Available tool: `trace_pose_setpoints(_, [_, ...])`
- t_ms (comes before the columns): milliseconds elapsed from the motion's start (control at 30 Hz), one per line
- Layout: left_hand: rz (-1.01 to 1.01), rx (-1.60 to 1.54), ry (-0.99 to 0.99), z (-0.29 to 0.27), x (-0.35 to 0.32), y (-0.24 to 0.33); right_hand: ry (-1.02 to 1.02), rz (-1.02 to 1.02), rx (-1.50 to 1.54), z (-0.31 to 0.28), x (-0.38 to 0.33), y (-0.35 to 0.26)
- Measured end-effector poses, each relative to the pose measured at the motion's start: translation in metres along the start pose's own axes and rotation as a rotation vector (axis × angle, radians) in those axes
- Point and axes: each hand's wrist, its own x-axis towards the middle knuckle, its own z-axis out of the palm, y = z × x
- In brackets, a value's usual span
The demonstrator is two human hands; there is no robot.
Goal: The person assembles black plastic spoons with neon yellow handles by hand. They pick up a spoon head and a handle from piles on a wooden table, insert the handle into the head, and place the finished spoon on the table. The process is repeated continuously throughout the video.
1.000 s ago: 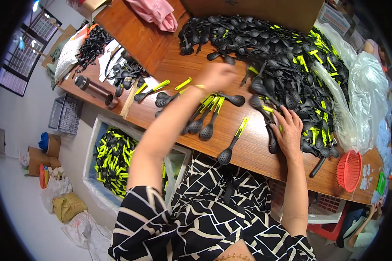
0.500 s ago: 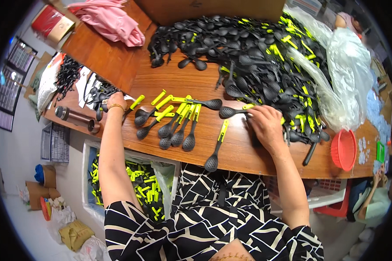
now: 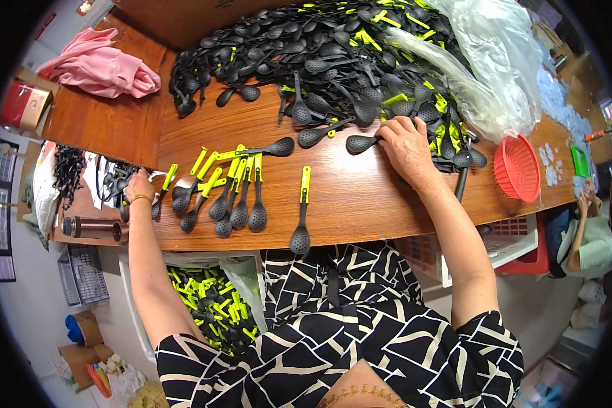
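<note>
My right hand (image 3: 408, 146) is closed over the handle end of a black perforated spoon (image 3: 362, 143), whose bowl points left. Just left of it lies another black perforated spoon (image 3: 313, 137) with a bit of green at its neck. At the far left, my left hand (image 3: 140, 186) reaches among loose black parts (image 3: 115, 182), its fingertips largely hidden. Beside it several black spoons with yellow-green handles (image 3: 240, 212) lie in a fanned row. A single spoon with a yellow-green handle (image 3: 301, 217) lies apart near the table's front edge.
A large heap of black spoons (image 3: 306, 51) covers the back, beside clear plastic sheeting (image 3: 503, 61). A red basket (image 3: 517, 168) stands right. Below the table sits a bin of yellow-green and black pieces (image 3: 214, 306). Pink cloth (image 3: 102, 64) and a brown flask (image 3: 92, 228) lie left.
The view has shifted, moving the table leftward in the picture. The spoon formerly at my right fingertips seems to lie apart now, with those fingers on another. My left hand stays at the black parts.
</note>
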Motion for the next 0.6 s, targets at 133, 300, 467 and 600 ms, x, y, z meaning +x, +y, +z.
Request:
trace_pose_setpoints(133, [0.217, -0.064, 0.21, -0.054, -0.018, 0.036, 0.088, 0.032, 0.134, -0.009, 0.008, -0.007])
trace_pose_setpoints(300, [0.746, -0.568, 0.515, -0.181, -0.103, 0.163, 0.167, -0.18, 0.294, 0.017, 0.052, -0.04])
trace_pose_setpoints(467, [0.81, -1.412, -0.367, -0.203, -0.214, 0.32, 0.022, -0.274, 0.141, 0.052, 0.086, -0.022])
trace_pose_setpoints(600, [0.747, -1.351, 0.001, -0.175, -0.245, 0.378, 0.094, -0.244, -0.003, 0.043, 0.09, 0.018])
